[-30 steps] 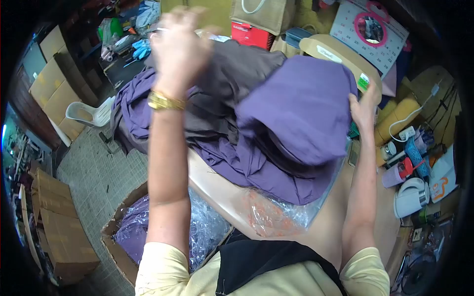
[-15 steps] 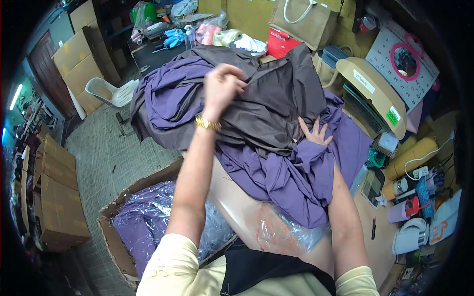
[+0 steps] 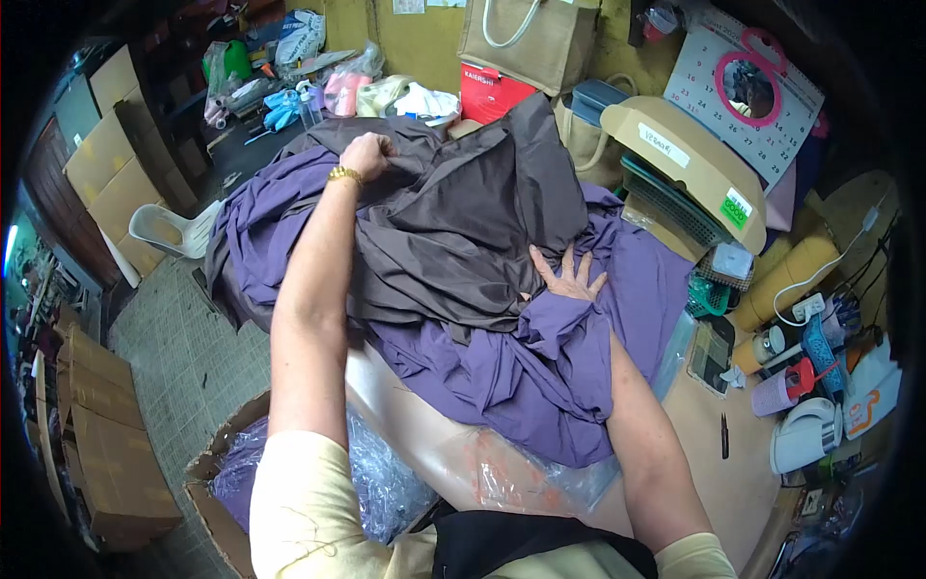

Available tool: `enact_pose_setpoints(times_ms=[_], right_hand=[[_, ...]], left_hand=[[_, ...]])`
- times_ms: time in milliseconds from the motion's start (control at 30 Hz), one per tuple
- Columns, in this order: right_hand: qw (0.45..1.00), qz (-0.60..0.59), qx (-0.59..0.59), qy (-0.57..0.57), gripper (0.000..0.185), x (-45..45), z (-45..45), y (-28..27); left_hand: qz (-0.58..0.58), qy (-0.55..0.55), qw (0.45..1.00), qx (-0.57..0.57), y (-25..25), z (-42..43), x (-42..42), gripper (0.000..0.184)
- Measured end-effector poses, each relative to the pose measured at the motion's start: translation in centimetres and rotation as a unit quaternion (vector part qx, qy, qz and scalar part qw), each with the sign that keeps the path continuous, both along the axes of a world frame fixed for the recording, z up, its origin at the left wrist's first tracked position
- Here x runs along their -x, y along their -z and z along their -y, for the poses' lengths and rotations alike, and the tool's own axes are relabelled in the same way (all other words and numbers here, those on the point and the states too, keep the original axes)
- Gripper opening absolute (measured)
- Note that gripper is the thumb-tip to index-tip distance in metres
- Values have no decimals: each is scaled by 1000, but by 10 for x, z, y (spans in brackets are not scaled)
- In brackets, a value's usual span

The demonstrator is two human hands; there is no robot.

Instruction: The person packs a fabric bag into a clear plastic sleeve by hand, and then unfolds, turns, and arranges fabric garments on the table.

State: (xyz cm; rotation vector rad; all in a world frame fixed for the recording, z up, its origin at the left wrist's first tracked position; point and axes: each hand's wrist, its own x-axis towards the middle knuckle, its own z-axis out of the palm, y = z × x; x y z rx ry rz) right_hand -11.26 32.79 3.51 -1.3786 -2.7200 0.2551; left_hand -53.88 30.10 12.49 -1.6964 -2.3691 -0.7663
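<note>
A large heap of dark brown-grey fabric (image 3: 439, 227) lies over purple fabric (image 3: 482, 372) on the table. My left hand (image 3: 367, 156), with a gold watch at the wrist, is closed at the far upper left of the dark fabric and grips its cloth. My right hand (image 3: 569, 277) lies flat with fingers spread where dark and purple cloth meet. Purple folds bunch against its wrist. Whether the dark and purple cloth are one piece, I cannot tell.
An open carton (image 3: 217, 492) with plastic-wrapped purple goods stands on the floor at lower left. Clear plastic (image 3: 521, 473) lies on the tabletop. At right are a pen (image 3: 724, 436), a phone (image 3: 712, 357) and a cardboard tray (image 3: 675, 145). A white chair (image 3: 174, 232) stands beyond.
My left hand has moved left and away from me, from hovering above the cloth to gripping it. My right hand stays spread on the fabric. The view has shifted right.
</note>
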Motion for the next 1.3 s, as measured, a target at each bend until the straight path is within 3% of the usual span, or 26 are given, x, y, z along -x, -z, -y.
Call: enact_pose_setpoints(times_ms=[100, 167, 233, 367, 400, 433, 500, 533, 600, 633, 700, 733, 767, 833, 867, 900, 933, 967, 1033, 1067, 1100, 1133, 1167, 1200, 1233, 1300], right_hand=[[1000, 7, -6, 5, 93, 2, 3, -1], [1000, -2, -10, 7, 90, 0, 3, 0], [1000, 0, 0, 1, 87, -2, -3, -2], [977, 45, 166, -129, 81, -12, -65, -10], [968, 76, 186, -149, 82, -9, -63, -52], [959, 107, 204, -167, 85, -17, -42, -112], [976, -173, 128, -20, 85, -18, 21, -184], [977, -172, 126, -18, 85, -8, 27, -178], [834, -528, -61, -148, 94, 14, 30, -162], [834, -529, -61, -147, 94, 21, 38, -163], [699, -676, 198, -125, 92, 31, 49, -167], [674, -660, 315, -103, 83, 30, 44, -174], [675, -659, 317, -103, 83, 29, 55, -187], [577, -670, 462, -70, 70, 29, 72, -210], [637, -655, 389, -116, 49, 35, 71, -212], [636, -657, 389, -115, 49, 19, 69, -212], [849, -502, 132, -99, 46, -10, 93, -237], [948, -276, -144, -68, 43, -30, 104, -252], [868, -307, -367, -135, 44, -51, 87, -259], [846, -428, -289, -132, 36, -55, 99, -267], [805, -542, -207, -124, 29, -60, 110, -275], [691, -436, -553, -162, 28, -65, 48, -264], [692, -434, -556, -158, 28, -68, 67, -282], [722, -670, -165, -50, 30, -70, 106, -314], [591, -760, 262, 67, 33, -72, 130, -330], [599, -756, 236, -116, 29, -104, 113, -313]], left_hand=[[13, 29, 993, 115, -30, 5, 0, 8], [10, 87, 996, -24, -40, 9, -7, 11], [-126, 53, 930, -341, -68, 9, -43, 15], [-157, 75, 868, -465, -186, 49, -130, 16], [-127, 24, 912, -390, -219, 52, -103, 22], [-131, 50, 896, -421, -244, 67, -119, 23], [-110, 105, 875, -459, -280, 106, -142, 25], [-94, 128, 867, -473, -291, 124, -148, 25], [-53, 158, 853, -494, -305, 152, -149, 27], [-30, 165, 848, -504, -306, 162, -143, 28], [12, 166, 836, -522, -301, 178, -133, 30], [33, 163, 829, -534, -296, 185, -128, 31], [54, 156, 822, -545, -290, 191, -120, 32], [89, 135, 800, -577, -281, 200, -99, 34], [109, 129, 783, -598, -277, 205, -86, 35], [126, 130, 757, -629, -279, 212, -72, 36], [141, 138, 720, -666, -282, 222, -54, 37], [142, 140, 691, -695, -276, 230, -41, 39], [211, -24, 666, -715, -261, 255, -98, 47], [216, -22, 668, -712, -252, 261, -101, 47], [138, -81, 737, -657, -243, 266, -97, 44], [56, -136, 792, -592, -237, 267, -87, 42], [-125, -129, 772, -610, -232, 269, -68, 35], [-173, -228, 800, -528, -233, 288, -20, 36], [-218, -324, 811, -435, -235, 302, 17, 37], [-195, -221, 797, -527, -261, 306, -48, 35]])
